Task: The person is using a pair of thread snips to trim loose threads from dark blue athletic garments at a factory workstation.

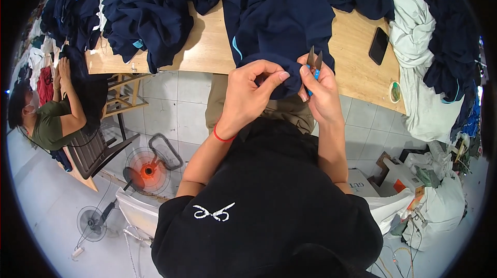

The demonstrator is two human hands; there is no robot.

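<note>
A navy garment (287,13) with a light-blue trim lies over the table's near edge, its lower end hanging toward my lap. My left hand (253,89) pinches the edge of this cloth between thumb and fingers. Close beside it, my right hand (321,86) is closed around small thread snips (312,70) with blue grips. The two dark blades point up and away from me and stand apart at the tips. Some fingers of the right hand also seem to touch the cloth; the exact contact is hidden.
Navy garments (147,19) are heaped on the wooden table (209,29). At right lie a black phone (379,46), a round green item (395,92) and white cloth (414,29). A co-worker (49,112) sits at far left, near fans (148,170). Boxes (401,177) and bags stand at lower right.
</note>
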